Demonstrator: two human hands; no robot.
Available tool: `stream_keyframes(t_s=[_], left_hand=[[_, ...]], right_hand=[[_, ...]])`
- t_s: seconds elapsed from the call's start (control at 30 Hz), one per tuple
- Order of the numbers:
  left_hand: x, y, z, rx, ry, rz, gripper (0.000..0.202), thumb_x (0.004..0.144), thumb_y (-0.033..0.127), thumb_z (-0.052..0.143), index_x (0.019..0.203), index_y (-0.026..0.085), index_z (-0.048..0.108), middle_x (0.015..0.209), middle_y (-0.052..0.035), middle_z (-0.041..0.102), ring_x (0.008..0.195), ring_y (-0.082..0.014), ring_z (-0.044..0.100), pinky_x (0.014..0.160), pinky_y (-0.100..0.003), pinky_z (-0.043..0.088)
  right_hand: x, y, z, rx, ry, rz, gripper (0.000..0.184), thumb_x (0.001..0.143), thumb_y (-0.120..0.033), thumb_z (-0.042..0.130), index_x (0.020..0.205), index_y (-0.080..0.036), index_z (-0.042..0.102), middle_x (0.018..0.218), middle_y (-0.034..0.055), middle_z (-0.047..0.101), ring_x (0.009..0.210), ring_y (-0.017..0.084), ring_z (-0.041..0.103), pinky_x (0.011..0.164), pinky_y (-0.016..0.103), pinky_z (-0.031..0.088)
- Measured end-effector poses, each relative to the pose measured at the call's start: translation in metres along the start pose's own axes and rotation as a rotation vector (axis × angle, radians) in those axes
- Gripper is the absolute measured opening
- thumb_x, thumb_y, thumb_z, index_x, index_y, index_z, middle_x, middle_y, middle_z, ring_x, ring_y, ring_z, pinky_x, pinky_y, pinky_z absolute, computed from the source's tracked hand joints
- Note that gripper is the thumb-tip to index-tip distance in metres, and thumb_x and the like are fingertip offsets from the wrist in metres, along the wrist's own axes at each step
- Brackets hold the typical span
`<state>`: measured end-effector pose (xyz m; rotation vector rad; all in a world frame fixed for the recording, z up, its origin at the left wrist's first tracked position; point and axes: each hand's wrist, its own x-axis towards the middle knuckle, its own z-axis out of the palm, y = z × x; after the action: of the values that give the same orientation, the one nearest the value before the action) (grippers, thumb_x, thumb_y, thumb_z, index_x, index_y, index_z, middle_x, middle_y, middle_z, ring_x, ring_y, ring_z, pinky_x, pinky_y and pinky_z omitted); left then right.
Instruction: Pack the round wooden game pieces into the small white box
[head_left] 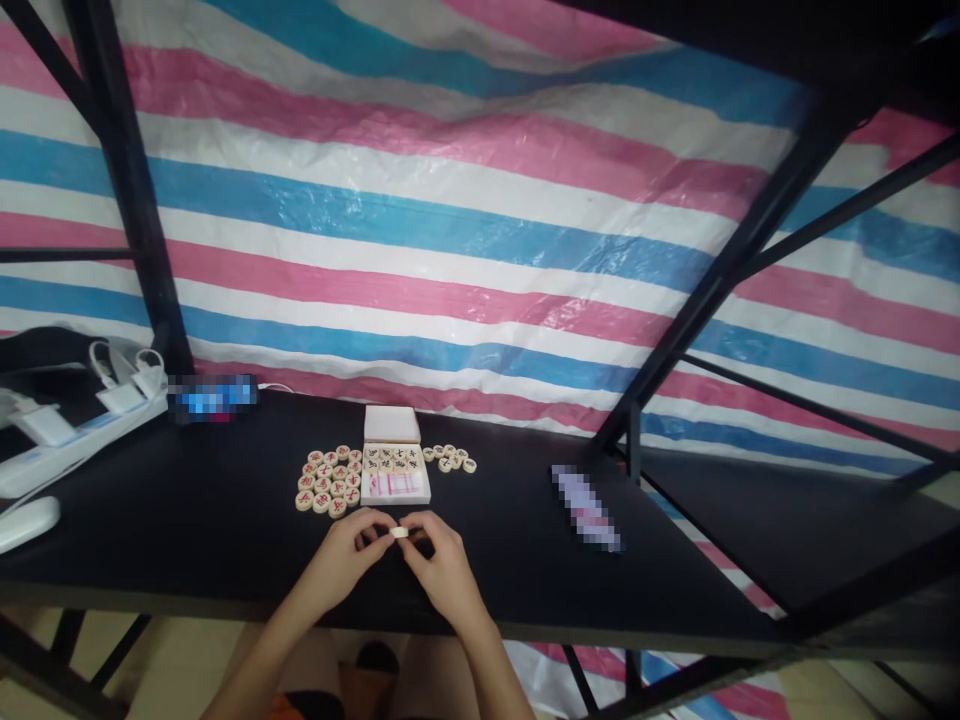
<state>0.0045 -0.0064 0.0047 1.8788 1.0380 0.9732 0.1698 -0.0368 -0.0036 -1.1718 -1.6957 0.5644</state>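
Observation:
Between the fingertips of my left hand (360,545) and my right hand (439,555) is one round, cream-coloured Chinese chess piece (399,532), pinched from both sides just above the black table. Right behind it stands an open white box (396,497) with its lid tipped back. Rows of pieces with dark characters (390,460) lie inside, and a pink-and-white paper (394,484) covers the front part. To the box's left sits a group of pieces with red characters (322,486). Several more pieces (448,457) lie loose to its right.
A white power strip (82,435) with plugs and a white computer mouse (30,523) are at the left. Two blurred-out items (214,397) (585,508) lie on the black table (187,500). Black metal posts (131,180) and a striped sheet (420,220) stand behind.

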Motion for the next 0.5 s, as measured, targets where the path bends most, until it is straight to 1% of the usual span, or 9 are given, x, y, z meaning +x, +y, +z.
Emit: stream_keyframes(t_s=[0.07, 0.13, 0.2, 0.3, 0.33, 0.4, 0.5], left_hand=[[0.001, -0.004, 0.001, -0.011, 0.077, 0.008, 0.02, 0.078, 0.03, 0.056, 0.093, 0.02, 0.066, 0.092, -0.0041, 0.066, 0.066, -0.0141, 0.059, 0.057, -0.024, 0.046], [0.002, -0.01, 0.003, -0.012, 0.167, -0.012, 0.03, 0.079, 0.034, 0.055, 0.105, 0.02, 0.062, 0.106, -0.0072, 0.061, 0.067, -0.0145, 0.06, 0.057, -0.026, 0.049], [0.003, -0.015, 0.006, 0.03, 0.202, -0.029, 0.039, 0.081, 0.036, 0.052, 0.116, 0.02, 0.056, 0.121, -0.0108, 0.054, 0.071, -0.0151, 0.062, 0.06, -0.028, 0.053], [0.002, -0.019, 0.01, 0.18, 0.145, -0.014, 0.046, 0.082, 0.034, 0.049, 0.126, 0.021, 0.05, 0.137, -0.0123, 0.042, 0.083, -0.0183, 0.064, 0.07, -0.032, 0.054], [0.002, -0.02, 0.011, 0.235, 0.128, -0.012, 0.048, 0.082, 0.032, 0.048, 0.128, 0.022, 0.049, 0.139, -0.0118, 0.041, 0.089, -0.0202, 0.063, 0.074, -0.034, 0.054], [0.002, -0.02, 0.013, 0.329, 0.118, -0.02, 0.05, 0.082, 0.029, 0.047, 0.131, 0.022, 0.046, 0.14, -0.0112, 0.042, 0.103, -0.0243, 0.06, 0.083, -0.037, 0.052], [0.002, -0.02, 0.014, 0.431, 0.118, -0.022, 0.048, 0.082, 0.026, 0.047, 0.13, 0.02, 0.049, 0.138, -0.0117, 0.045, 0.12, -0.0273, 0.049, 0.095, -0.041, 0.045]], right_hand=[[0.001, -0.002, -0.001, -0.036, 0.006, -0.053, 0.015, 0.083, -0.015, 0.053, 0.094, -0.021, 0.061, 0.09, 0.0024, 0.064, 0.077, 0.015, 0.061, 0.072, 0.025, 0.05], [0.006, -0.002, -0.004, -0.118, 0.018, -0.107, 0.019, 0.085, -0.014, 0.051, 0.099, -0.021, 0.062, 0.093, 0.0035, 0.065, 0.083, 0.017, 0.061, 0.076, 0.027, 0.049], [0.017, 0.0, -0.007, -0.253, 0.04, -0.16, 0.023, 0.085, -0.013, 0.05, 0.102, -0.022, 0.063, 0.095, 0.0049, 0.066, 0.09, 0.019, 0.058, 0.081, 0.031, 0.047], [0.043, 0.008, -0.013, -0.465, 0.059, -0.17, 0.022, 0.085, -0.011, 0.052, 0.1, -0.021, 0.066, 0.096, 0.0064, 0.067, 0.093, 0.022, 0.057, 0.086, 0.035, 0.044], [0.053, 0.011, -0.015, -0.536, 0.032, -0.147, 0.021, 0.084, -0.011, 0.054, 0.099, -0.02, 0.067, 0.096, 0.0068, 0.067, 0.093, 0.022, 0.057, 0.086, 0.034, 0.043], [0.071, 0.017, -0.019, -0.654, -0.067, -0.098, 0.021, 0.082, -0.01, 0.056, 0.096, -0.019, 0.069, 0.095, 0.007, 0.068, 0.092, 0.022, 0.058, 0.086, 0.033, 0.043], [0.088, 0.023, -0.022, -0.7, -0.172, -0.091, 0.018, 0.08, -0.01, 0.059, 0.087, -0.02, 0.072, 0.09, 0.0055, 0.07, 0.089, 0.021, 0.059, 0.084, 0.03, 0.042]])
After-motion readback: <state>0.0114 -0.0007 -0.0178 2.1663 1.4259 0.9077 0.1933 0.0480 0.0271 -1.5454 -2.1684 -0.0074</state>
